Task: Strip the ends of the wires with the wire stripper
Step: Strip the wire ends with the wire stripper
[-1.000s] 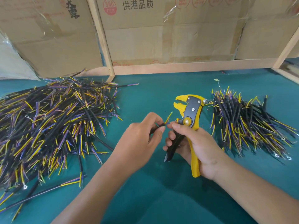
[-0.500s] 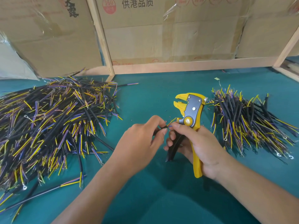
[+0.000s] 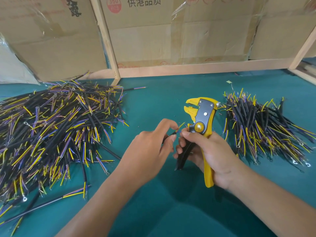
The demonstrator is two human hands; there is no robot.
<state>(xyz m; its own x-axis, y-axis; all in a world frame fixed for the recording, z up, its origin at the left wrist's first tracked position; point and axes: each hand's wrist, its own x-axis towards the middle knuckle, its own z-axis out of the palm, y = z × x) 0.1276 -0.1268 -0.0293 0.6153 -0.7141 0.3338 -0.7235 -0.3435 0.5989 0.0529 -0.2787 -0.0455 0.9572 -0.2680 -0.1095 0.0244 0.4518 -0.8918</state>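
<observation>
My right hand (image 3: pixel 210 156) grips the yellow and black wire stripper (image 3: pixel 201 115) by its handles, jaws pointing up and away and standing open. My left hand (image 3: pixel 150 147) pinches a short black wire (image 3: pixel 172 133) whose yellow and blue inner ends stick out beside my right thumb. The wire's tip lies below the stripper's jaws, not between them. Most of the wire is hidden under my left fingers.
A large heap of black wires with yellow and purple ends (image 3: pixel 51 130) covers the left of the teal table (image 3: pixel 162 98). A smaller heap (image 3: pixel 263 127) lies right of the stripper. Cardboard boxes (image 3: pixel 179 31) and a wooden frame (image 3: pixel 109 48) close off the back.
My left hand has lifted the wire slightly, so its coloured ends show again beside my right thumb. The stripper has stayed in place.
</observation>
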